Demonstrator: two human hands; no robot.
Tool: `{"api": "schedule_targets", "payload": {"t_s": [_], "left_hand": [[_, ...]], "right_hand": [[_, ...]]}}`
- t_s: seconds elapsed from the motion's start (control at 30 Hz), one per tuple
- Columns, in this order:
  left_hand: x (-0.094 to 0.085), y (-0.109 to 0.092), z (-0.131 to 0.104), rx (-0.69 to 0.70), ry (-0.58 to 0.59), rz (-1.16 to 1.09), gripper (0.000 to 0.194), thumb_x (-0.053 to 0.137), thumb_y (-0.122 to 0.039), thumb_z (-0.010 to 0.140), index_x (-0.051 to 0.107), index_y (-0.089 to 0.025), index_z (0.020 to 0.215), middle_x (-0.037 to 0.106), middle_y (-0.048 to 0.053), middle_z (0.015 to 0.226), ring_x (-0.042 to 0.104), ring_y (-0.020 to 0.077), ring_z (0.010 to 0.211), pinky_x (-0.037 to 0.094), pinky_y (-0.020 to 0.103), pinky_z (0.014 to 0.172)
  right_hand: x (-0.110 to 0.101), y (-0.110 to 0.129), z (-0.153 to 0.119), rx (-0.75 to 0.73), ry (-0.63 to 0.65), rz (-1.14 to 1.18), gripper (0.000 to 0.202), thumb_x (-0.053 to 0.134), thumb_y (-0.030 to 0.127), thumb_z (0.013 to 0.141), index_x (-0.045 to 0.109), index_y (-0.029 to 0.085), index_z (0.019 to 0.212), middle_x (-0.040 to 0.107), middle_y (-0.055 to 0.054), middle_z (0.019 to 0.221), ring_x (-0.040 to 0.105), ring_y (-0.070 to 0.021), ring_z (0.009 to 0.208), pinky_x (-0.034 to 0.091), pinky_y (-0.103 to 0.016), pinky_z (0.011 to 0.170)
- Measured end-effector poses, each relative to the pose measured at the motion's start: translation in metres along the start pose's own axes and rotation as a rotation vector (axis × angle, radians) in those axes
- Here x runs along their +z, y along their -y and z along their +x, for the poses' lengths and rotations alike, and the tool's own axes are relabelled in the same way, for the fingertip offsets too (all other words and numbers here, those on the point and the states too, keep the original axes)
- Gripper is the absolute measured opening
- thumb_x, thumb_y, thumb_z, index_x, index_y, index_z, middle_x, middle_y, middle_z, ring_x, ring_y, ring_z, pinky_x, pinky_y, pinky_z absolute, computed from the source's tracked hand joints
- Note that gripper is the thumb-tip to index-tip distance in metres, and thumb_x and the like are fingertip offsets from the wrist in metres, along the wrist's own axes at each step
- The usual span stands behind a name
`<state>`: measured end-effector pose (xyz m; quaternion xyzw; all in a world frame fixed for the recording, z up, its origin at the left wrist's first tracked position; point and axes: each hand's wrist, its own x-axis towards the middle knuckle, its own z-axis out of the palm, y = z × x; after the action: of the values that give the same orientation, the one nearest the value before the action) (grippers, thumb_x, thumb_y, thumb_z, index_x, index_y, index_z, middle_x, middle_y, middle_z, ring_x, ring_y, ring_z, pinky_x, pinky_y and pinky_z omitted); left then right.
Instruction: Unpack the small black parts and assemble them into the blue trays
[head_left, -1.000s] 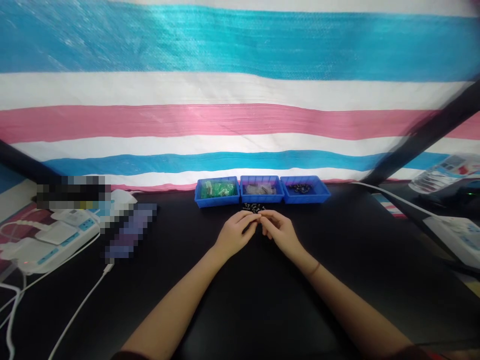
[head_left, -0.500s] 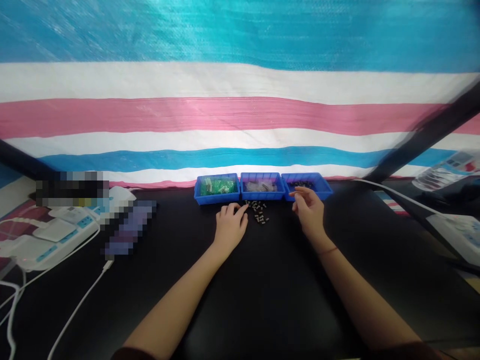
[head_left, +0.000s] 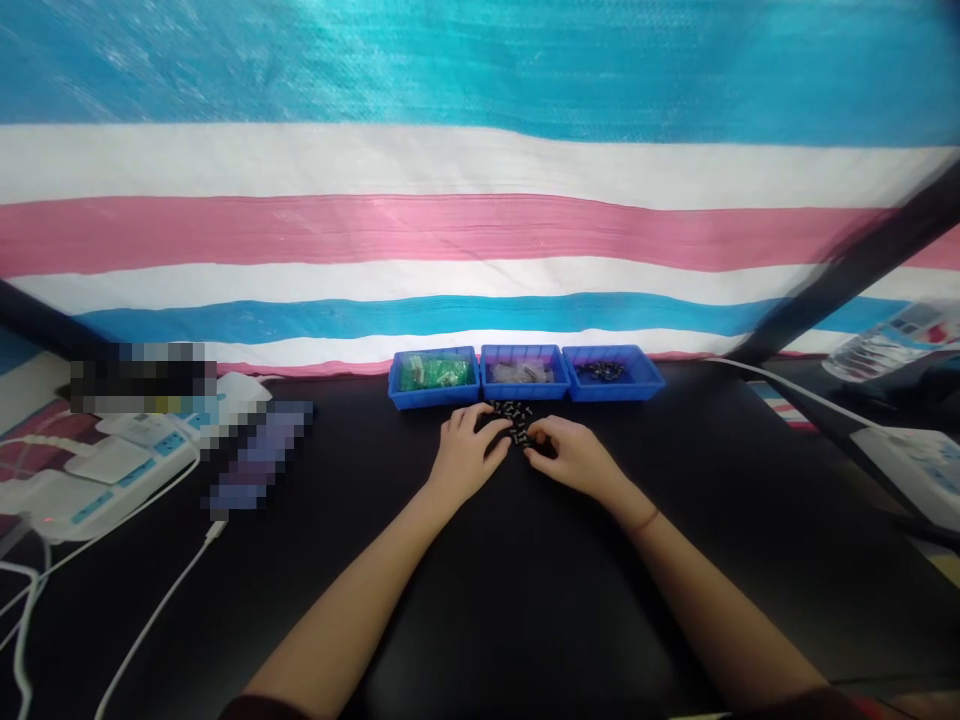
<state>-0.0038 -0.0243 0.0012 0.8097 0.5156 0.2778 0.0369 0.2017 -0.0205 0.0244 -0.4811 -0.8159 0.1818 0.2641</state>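
Smooth black counter before a creased, shiny sheet striped blue, white and pink. Between open, spread left hand and curled right hand, impossible to tell whether gripping: small dark pieces, scattered before three rectangular blue bins.

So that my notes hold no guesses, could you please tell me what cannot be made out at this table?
Head view, right hand: whether it pinches a part; its curled fingers hide that.
Head view, left hand: whether its fingertips hold anything; too small to tell.
Head view, small dark parts: their exact kind and count; too small.
Head view, flat item at the left: its surface; pixelation hides it.
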Motion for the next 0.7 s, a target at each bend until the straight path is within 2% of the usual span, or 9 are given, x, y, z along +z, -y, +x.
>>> {"api": "schedule_targets", "payload": {"t_s": [0.1,0.17,0.33,0.57,0.7], "left_hand": [[-0.001,-0.001,0.000,0.127,0.040,-0.033,0.024,0.058,-0.036,0.089,0.067,-0.029,0.110,0.058,0.006,0.119,0.049,0.0256,0.111,0.040,0.040,0.089],[0.000,-0.001,0.000,0.157,0.058,-0.022,0.021,0.057,-0.033,0.090,0.067,-0.028,0.108,0.060,0.006,0.115,0.051,0.0247,0.107,0.040,0.039,0.085],[0.000,-0.002,0.000,0.102,0.048,-0.004,0.020,0.055,-0.027,0.091,0.067,-0.026,0.106,0.064,0.005,0.109,0.055,0.0233,0.101,0.040,0.039,0.081],[0.001,0.001,0.001,0.062,0.059,-0.004,0.014,0.055,-0.023,0.091,0.066,-0.022,0.100,0.065,0.004,0.101,0.057,0.0204,0.091,0.040,0.035,0.076],[-0.002,-0.002,0.002,0.041,0.023,-0.014,0.016,0.056,-0.024,0.090,0.065,-0.021,0.103,0.065,0.005,0.102,0.056,0.0221,0.094,0.040,0.035,0.077]], "right_hand": [[0.007,-0.001,0.000,-0.011,-0.025,-0.043,0.011,0.061,0.022,0.083,0.066,0.020,0.093,0.066,-0.004,0.088,0.063,-0.0168,0.075,0.048,-0.027,0.068],[0.011,-0.001,0.000,-0.019,-0.043,-0.057,0.014,0.057,0.019,0.087,0.066,0.021,0.098,0.067,-0.004,0.094,0.064,-0.0173,0.080,0.049,-0.027,0.071],[0.017,0.001,-0.001,-0.045,-0.075,-0.115,0.020,0.055,0.017,0.089,0.067,0.024,0.103,0.067,-0.005,0.101,0.065,-0.0181,0.085,0.051,-0.028,0.075],[0.018,0.008,-0.004,-0.057,-0.055,-0.200,0.013,0.055,0.022,0.090,0.067,0.023,0.096,0.065,-0.005,0.100,0.064,-0.0163,0.077,0.048,-0.024,0.065],[0.018,0.010,-0.004,-0.026,-0.057,-0.182,0.013,0.052,0.021,0.091,0.064,0.021,0.095,0.065,-0.005,0.097,0.063,-0.0165,0.075,0.045,-0.025,0.060]]}}
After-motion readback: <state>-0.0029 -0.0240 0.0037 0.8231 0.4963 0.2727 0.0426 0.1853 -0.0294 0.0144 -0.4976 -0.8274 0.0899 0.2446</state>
